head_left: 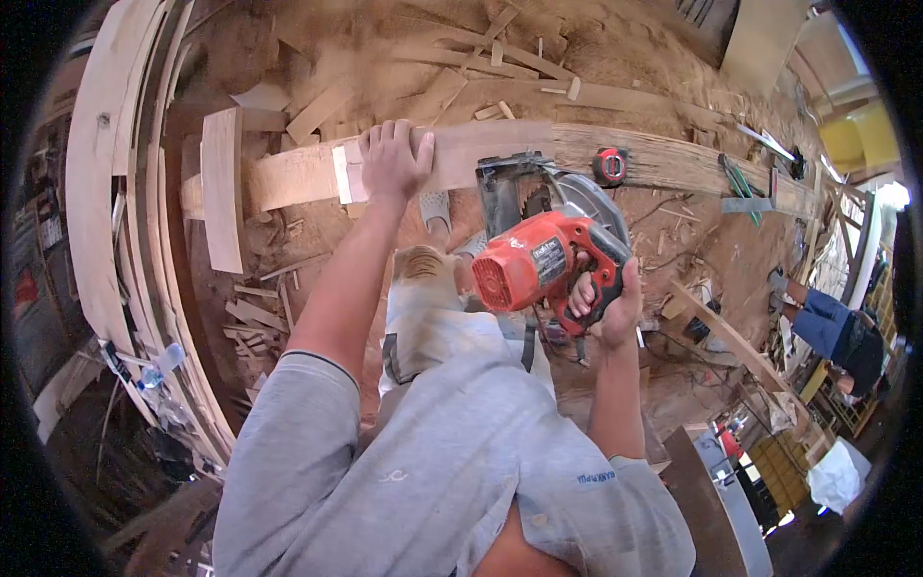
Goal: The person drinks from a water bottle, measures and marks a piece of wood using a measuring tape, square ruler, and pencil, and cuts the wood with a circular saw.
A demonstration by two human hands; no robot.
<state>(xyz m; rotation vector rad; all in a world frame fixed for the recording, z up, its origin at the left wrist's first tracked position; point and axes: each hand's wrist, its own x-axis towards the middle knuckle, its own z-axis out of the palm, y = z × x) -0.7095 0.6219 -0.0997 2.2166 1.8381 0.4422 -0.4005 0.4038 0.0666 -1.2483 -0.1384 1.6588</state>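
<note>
My right hand (613,300) is wrapped round the rear handle of a red circular saw (538,258). The saw's toothed blade (536,202) shows beside its dark base plate. That base plate overlaps the right part of a short wooden board (471,152); whether it touches the wood I cannot tell. My left hand (394,162) lies flat on the board's left part, fingers stretched forward and thumb apart. Under this board runs a long, rough plank (663,159). A red and black tape measure (610,166) sits on the plank, right of the saw.
Stacked long planks (106,192) stand along the left side. A loose board piece (222,192) lies across the plank's left end. Offcuts (260,322) and sawdust cover the ground. Green-handled tools (740,183) rest at the plank's right. Another person (835,327) is at far right.
</note>
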